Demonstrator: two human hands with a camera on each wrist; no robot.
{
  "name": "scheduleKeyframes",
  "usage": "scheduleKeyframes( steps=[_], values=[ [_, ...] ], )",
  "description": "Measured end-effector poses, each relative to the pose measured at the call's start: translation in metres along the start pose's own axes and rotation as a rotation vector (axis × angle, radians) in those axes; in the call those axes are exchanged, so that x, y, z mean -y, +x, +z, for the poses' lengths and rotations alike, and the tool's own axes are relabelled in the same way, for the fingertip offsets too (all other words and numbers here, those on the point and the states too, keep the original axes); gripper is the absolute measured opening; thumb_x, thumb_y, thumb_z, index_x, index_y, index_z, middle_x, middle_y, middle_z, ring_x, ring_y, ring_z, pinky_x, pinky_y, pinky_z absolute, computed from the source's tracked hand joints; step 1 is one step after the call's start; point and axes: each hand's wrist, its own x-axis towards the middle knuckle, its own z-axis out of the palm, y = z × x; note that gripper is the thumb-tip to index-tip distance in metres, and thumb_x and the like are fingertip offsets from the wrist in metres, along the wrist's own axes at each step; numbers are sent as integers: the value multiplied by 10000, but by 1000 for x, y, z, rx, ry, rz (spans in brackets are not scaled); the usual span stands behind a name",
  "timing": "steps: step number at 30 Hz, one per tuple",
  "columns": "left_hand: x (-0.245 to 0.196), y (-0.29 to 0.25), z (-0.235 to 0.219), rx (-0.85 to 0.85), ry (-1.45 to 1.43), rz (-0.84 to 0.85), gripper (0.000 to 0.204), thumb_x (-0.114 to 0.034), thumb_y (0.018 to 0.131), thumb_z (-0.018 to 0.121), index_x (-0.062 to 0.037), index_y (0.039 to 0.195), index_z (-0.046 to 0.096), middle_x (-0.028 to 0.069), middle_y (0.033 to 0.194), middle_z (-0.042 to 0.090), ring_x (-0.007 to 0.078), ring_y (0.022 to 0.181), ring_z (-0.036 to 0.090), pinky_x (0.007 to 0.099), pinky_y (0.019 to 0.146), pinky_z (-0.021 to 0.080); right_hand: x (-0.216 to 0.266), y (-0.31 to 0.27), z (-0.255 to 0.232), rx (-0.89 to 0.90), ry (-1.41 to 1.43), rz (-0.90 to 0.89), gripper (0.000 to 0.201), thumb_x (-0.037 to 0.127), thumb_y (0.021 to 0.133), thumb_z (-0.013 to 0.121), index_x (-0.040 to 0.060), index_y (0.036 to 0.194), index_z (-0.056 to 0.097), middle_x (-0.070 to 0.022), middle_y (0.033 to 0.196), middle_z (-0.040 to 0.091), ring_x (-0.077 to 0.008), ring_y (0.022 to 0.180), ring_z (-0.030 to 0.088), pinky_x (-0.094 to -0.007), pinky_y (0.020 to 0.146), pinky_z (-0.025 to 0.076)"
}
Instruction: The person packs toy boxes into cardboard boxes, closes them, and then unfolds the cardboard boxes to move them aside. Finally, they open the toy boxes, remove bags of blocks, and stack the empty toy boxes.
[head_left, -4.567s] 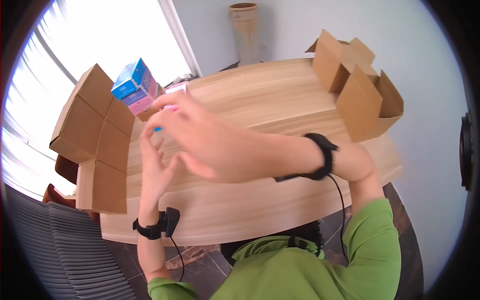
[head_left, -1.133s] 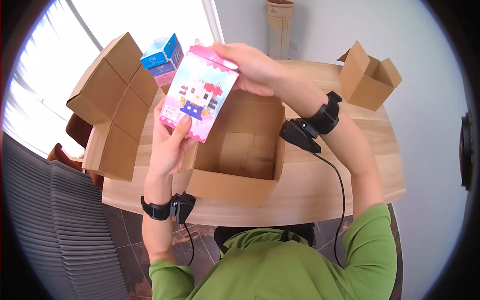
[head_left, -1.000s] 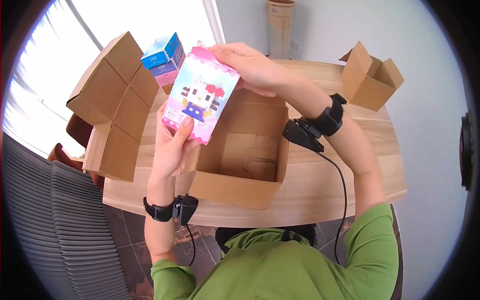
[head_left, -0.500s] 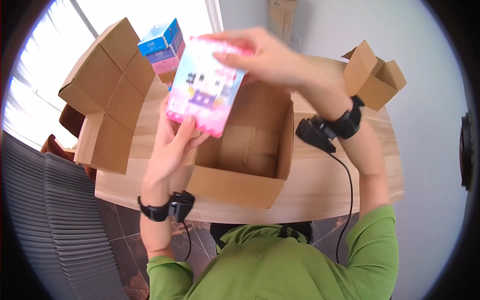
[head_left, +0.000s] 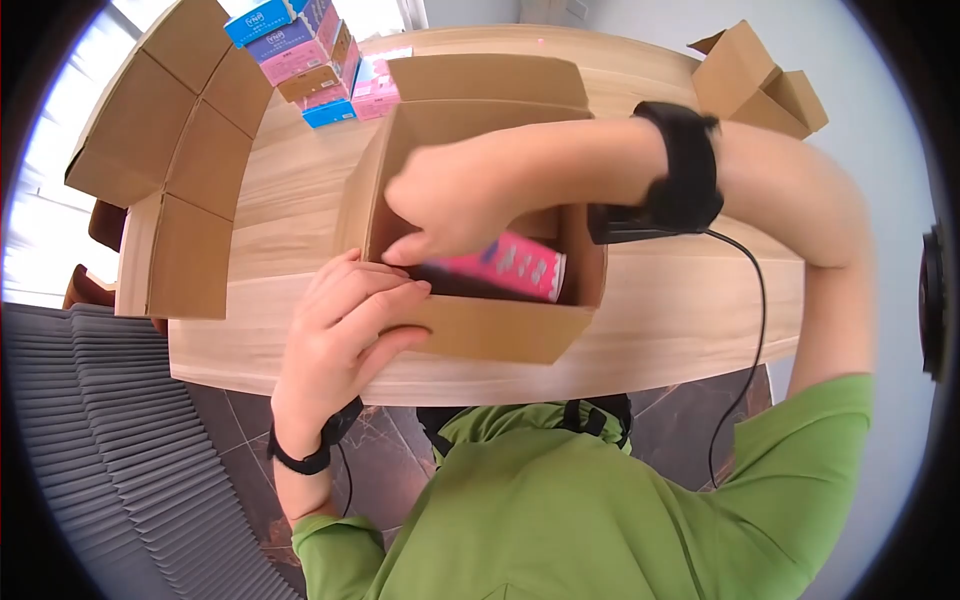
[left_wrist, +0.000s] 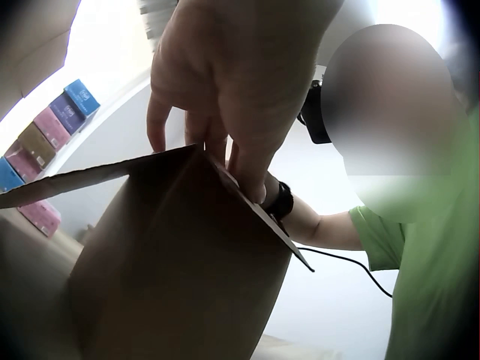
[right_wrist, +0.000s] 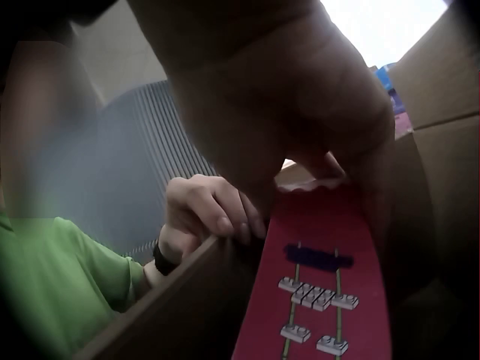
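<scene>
An open cardboard box stands near the table's front edge, its back flap raised. My left hand grips its front left corner; in the left wrist view the fingers of that hand hook over the cardboard rim. Reaching inside, my right hand holds a pink building-block toy box by its left end. The toy box lies lengthwise along the front wall, within the carton. In the right wrist view the right hand straddles the end of the pink box, which has brick drawings on its side.
Several blue, purple and pink toy boxes are stacked at the back left, with a pink box beside them. A tall folded carton stands at the left edge. Another open carton is at the back right.
The pink toy box has gone from being held up in both hands down into the carton with the right hand. The left hand has let go of it and taken the carton's corner.
</scene>
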Motion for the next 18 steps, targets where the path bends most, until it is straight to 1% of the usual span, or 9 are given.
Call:
scheduleKeyframes(
  steps=[3,4,7,8,11,13,15,16,18],
  values=[
    [3,-1,7,-74,38,16,301,-87,625,713,-69,919,651,32,826,606,194,816,594,402,869,435,-26,8,16,424,-168,287,543,398,848,502,-94,1078,490,-255,997,588,-348,820,602,-395,661,505],
    [3,-1,10,-105,35,16,290,-80,625,712,-70,909,655,27,810,607,185,795,598,397,869,437,-37,4,25,476,-168,310,567,446,848,453,5,1203,483,-211,928,631,-309,838,616,-394,738,501],
    [1,5,18,-147,31,27,249,-84,615,718,-67,858,665,28,778,605,180,761,591,389,867,442,-43,-4,47,729,283,379,481,405,842,470,19,1123,524,-133,1088,584,-238,870,615,-357,777,509],
    [1,6,19,-141,33,27,245,-84,611,719,-68,850,667,24,767,604,175,751,588,387,864,445,-43,-9,65,573,585,239,456,373,848,459,9,1118,503,-114,1062,598,-206,876,613,-319,773,501],
    [0,7,20,-148,64,34,238,-86,599,722,-74,832,674,8,732,599,161,712,577,379,849,458,-53,-2,73,622,714,169,455,362,880,427,3,1155,472,-96,1106,590,-190,916,608,-287,788,487],
    [1,8,23,-183,97,49,240,-93,591,725,-82,826,678,-7,705,592,148,678,567,370,828,472,-41,-3,29,670,223,127,413,316,889,446,-14,1134,493,-128,1039,594,-219,870,614,-293,733,509],
    [2,9,24,-199,122,71,233,-97,591,719,-94,820,681,-19,685,583,136,644,555,363,803,484,-13,-18,-59,689,242,158,424,347,898,441,2,1133,510,-133,971,610,-224,835,627,-320,696,523],
    [3,9,24,-202,135,82,229,-99,591,716,-100,818,683,-25,676,578,130,628,550,359,791,490,-43,-22,-66,484,568,283,481,411,879,477,28,1168,494,-142,1038,588,-215,868,616,-340,695,522],
    [2,8,26,-215,154,86,223,-102,592,704,-109,814,684,-29,668,573,124,603,539,353,764,499,-97,-23,-111,-2,670,121,394,330,878,522,22,1122,542,-88,881,605,-133,782,601,-239,617,494]
  ],
)
